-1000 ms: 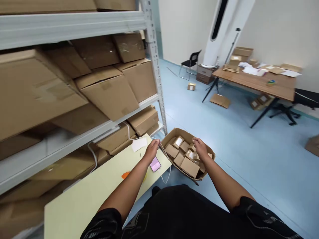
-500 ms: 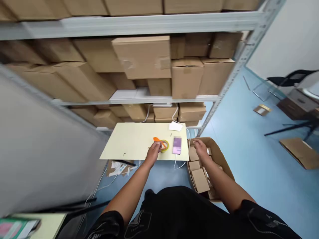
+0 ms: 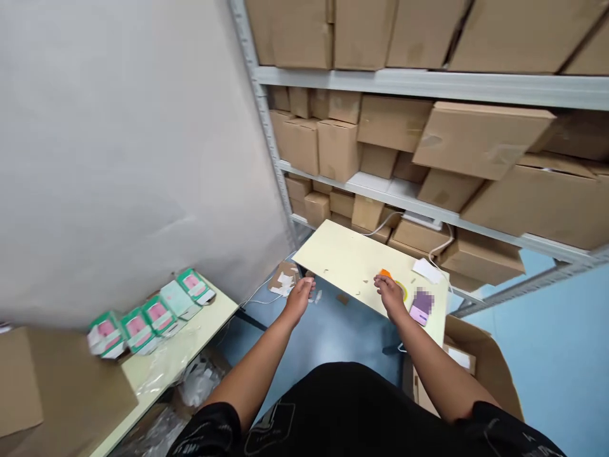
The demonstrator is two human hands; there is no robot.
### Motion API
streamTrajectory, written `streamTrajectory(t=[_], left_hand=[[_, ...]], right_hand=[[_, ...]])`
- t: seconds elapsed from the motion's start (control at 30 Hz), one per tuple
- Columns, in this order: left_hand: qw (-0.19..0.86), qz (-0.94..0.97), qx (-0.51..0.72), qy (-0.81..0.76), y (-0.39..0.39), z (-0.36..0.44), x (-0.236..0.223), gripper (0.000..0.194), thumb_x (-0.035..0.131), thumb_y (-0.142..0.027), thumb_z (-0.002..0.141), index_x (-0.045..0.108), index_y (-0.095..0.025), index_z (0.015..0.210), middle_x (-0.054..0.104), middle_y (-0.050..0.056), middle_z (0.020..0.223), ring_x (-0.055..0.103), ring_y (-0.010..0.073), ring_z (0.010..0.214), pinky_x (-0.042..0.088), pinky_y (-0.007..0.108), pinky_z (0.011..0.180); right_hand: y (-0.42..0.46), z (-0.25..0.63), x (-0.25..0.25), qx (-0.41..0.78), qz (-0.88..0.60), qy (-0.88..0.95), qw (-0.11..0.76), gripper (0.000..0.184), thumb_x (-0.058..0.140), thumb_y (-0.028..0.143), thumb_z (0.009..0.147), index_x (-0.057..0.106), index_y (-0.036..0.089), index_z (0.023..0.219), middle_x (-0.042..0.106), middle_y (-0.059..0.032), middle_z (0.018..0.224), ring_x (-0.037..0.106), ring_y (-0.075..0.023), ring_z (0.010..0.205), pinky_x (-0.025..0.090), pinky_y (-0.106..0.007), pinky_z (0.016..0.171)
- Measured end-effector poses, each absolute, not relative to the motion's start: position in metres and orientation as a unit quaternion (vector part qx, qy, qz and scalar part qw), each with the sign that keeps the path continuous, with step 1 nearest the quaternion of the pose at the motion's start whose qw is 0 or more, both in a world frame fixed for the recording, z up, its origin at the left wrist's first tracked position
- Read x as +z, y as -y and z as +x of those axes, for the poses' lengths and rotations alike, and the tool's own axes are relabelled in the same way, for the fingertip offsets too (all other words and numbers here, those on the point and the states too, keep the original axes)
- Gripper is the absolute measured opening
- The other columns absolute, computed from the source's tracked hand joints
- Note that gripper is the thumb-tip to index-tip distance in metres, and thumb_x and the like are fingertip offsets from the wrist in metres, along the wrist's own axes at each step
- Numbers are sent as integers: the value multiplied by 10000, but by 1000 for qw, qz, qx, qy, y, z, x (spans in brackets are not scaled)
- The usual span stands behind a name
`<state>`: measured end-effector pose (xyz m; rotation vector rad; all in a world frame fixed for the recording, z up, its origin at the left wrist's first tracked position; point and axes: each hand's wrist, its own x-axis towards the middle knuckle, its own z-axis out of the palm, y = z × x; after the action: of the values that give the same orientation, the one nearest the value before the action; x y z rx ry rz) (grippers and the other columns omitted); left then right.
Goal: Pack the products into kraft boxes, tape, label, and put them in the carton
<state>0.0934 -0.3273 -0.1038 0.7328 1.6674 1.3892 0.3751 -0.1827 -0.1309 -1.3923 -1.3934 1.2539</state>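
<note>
My left hand [image 3: 301, 299] hangs in the air left of the pale table [image 3: 333, 251], its fingers loosely bent and a little apart, with nothing visible in it. My right hand [image 3: 390, 296] is over the table's front edge, also loosely bent and seemingly holding nothing. Just behind the right hand, and partly hidden by it, are an orange tool [image 3: 385, 273] and a roll of yellow tape [image 3: 404, 291]. To the right of that hand lies a purple phone [image 3: 421, 307], blurred out. A white paper [image 3: 427, 271] is near the table's back edge.
Shelves of cardboard boxes [image 3: 337, 149] rise behind the table. At left, a second table [image 3: 221, 308] carries several green and pink packs [image 3: 160, 313] and a large carton [image 3: 71, 374]. An open carton [image 3: 485, 362] stands at lower right. Scraps and cables lie on the floor.
My view has swung left, bringing the second table and its packs into sight. My left hand is now off the tape and orange tool; my right hand is now beside them, no longer above the carton.
</note>
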Motion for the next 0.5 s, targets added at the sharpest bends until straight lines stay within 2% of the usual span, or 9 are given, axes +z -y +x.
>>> streamTrajectory(t=[0.27,0.5], left_hand=[[371,233,578,-689,411,-30,-97,561,603,-698,822,668,-190,1051,733,136,1162,674,282,1109,538,396,887],[316,162,601,-716,460,-93,-102,514,570,-674,864,662,-211,1067,720,105,1167,661,262,1118,531,374,906]], right_hand=[[228,224,-124,560,-504,562,341,414,659,532,769,745,237,1048,770,-83,1157,702,-297,1068,553,-398,864],[232,118,-132,580,-434,634,271,399,658,548,781,752,247,1025,774,-74,1144,695,-301,1096,544,-409,902]])
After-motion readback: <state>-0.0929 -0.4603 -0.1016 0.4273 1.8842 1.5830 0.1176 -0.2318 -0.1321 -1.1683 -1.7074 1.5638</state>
